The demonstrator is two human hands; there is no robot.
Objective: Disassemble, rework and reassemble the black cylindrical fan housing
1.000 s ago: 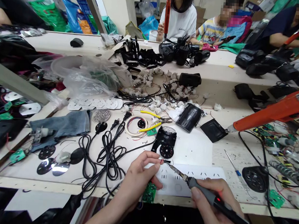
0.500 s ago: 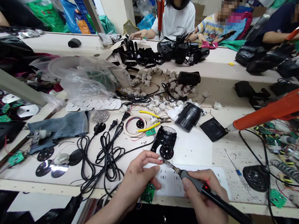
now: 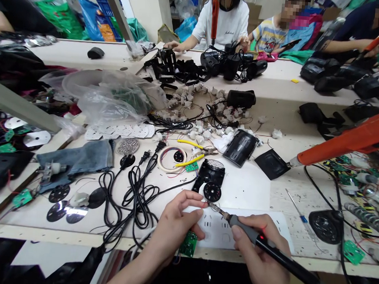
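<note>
My right hand [image 3: 261, 248] is closed around the grey and black handle of a soldering iron [image 3: 274, 253], with a small red light glowing on it. The iron's tip points left to the fingertips of my left hand [image 3: 178, 220]. Thumb and fingers of that hand are pinched together, and what they grip is too small to make out. A green circuit board [image 3: 188, 245] shows just under the left fingers at the table's front edge. Below both hands lies a white slotted power strip [image 3: 215, 236]. Just beyond the fingertips is a black housing [image 3: 210, 174] with a round dial [image 3: 212, 191].
Yellow-handled pliers [image 3: 188, 161] lie by a tape roll [image 3: 162, 159]. Black power cords [image 3: 133, 194] tangle at left. An orange electric screwdriver [image 3: 347, 139] reaches in from the right. A thin screwdriver [image 3: 297, 207] lies nearby. Across the bench, people sit beside black parts [image 3: 182, 69].
Both my hands and the soldering iron stay almost still. Across the bench, the hanging orange screwdriver has swung slightly right, and the person there has raised one hand.
</note>
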